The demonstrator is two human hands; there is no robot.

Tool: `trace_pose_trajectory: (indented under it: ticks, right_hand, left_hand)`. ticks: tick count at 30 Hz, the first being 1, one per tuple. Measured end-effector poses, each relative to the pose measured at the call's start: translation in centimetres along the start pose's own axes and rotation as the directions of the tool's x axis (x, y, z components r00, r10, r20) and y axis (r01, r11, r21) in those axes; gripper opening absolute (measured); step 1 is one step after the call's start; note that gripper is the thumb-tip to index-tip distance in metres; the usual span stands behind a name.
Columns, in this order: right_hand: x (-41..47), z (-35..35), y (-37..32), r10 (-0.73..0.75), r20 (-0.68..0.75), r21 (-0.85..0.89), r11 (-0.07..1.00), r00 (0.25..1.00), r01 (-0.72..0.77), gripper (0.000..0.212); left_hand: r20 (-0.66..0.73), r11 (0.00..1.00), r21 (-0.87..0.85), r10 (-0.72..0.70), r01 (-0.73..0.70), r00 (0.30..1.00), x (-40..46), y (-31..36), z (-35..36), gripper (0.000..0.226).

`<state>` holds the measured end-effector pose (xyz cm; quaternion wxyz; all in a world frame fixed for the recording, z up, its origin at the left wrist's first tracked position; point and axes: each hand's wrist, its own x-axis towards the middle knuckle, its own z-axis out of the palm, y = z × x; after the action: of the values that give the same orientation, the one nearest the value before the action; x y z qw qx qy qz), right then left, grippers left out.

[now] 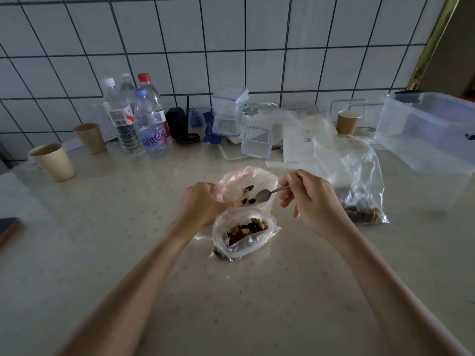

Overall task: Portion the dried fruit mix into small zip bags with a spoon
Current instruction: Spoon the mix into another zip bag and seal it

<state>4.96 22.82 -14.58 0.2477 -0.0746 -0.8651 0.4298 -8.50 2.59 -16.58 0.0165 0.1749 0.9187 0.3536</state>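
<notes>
Right hand [312, 201] pinching spoon [267, 193] over pink bag [259, 178], left hand [203, 204] gripping its rim

The counter's [102, 227] near edge and left half lie bare. Bottles [138, 119], paper cups [52, 161] and clear boxes [230, 111] crowd the far edge; a large zip bag [359, 181] and plastic tub [431, 132] block the right side.

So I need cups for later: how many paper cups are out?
3: one cup far left, a second beside the bottles, a third back right. More may hide behind clutter.
</notes>
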Motion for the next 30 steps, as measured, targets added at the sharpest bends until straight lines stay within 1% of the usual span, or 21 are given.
trace_pose_trajectory:
  ticks: [2,4,5,8,11,14,17,19,22,24,27,28,30]
  right_hand:
    - [0.0,0.1,0.0,0.015,0.005,-0.023,1.000,1.000,-0.015,0.029]
    - [0.0,0.3,0.0,0.066,-0.009,0.023,0.998,0.998,-0.066,0.030]
    - [0.0,0.3,0.0,0.094,-0.016,0.060,0.994,0.995,-0.093,0.030]
    - [-0.1,0.6,0.0,0.135,-0.029,0.127,0.983,0.990,-0.131,0.030]
    - [-0.2,0.9,-0.1,0.153,-0.041,0.157,0.977,0.987,-0.145,0.031]
    - [-0.4,1.3,-0.2,0.142,-0.034,0.167,0.977,0.989,-0.134,0.031]
    - [-0.5,1.5,-0.3,0.123,-0.028,0.159,0.980,0.992,-0.117,0.030]
    - [-0.4,1.6,-0.4,0.149,-0.023,0.211,0.967,0.989,-0.140,0.031]
    - [-0.3,1.7,-0.5,0.256,0.011,0.368,0.898,0.967,-0.242,0.034]
    - [-0.1,1.6,-0.5,0.303,0.049,0.435,0.851,0.952,-0.294,0.036]
    - [-0.1,1.5,-0.6,0.380,0.125,0.552,0.740,0.916,-0.383,0.039]
    - [-0.1,1.6,-0.6,0.403,0.149,0.579,0.705,0.903,-0.410,0.039]
    - [-0.2,1.7,-0.5,0.427,0.171,0.598,0.671,0.888,-0.438,0.039]
  left_hand:
    - [0.007,0.999,-0.033,0.012,-0.011,1.000,0.1,-0.3,0.4,0.039]
    - [0.007,0.998,-0.042,0.041,-0.041,0.999,0.2,-0.6,0.7,0.026]
    - [0.007,0.997,-0.046,0.055,-0.054,0.998,0.3,-0.6,0.7,0.024]
    - [-0.011,0.994,-0.074,0.082,-0.083,0.997,0.6,-0.7,0.7,0.024]
    - [-0.030,0.990,-0.114,0.082,-0.085,0.996,0.7,-0.6,0.5,0.034]
    - [-0.047,0.988,-0.139,0.069,-0.075,0.997,0.7,-0.4,0.3,0.028]
    - [-0.066,0.982,-0.175,0.062,-0.073,0.996,0.8,-0.3,0.2,0.026]
    - [-0.074,0.979,-0.191,0.062,-0.075,0.995,0.9,-0.3,0.1,0.025]
    - [-0.089,0.977,-0.200,0.060,-0.077,0.994,0.8,-0.2,0.3,0.023]
    - [-0.094,0.976,-0.201,0.062,-0.080,0.994,0.7,-0.2,0.4,0.022]
    - [-0.095,0.973,-0.210,0.080,-0.098,0.992,0.5,0.0,0.6,0.019]
    - [-0.098,0.972,-0.213,0.084,-0.104,0.992,0.4,0.0,0.6,0.018]
    - [-0.097,0.968,-0.227,0.088,-0.108,0.991,0.2,0.1,0.5,0.016]
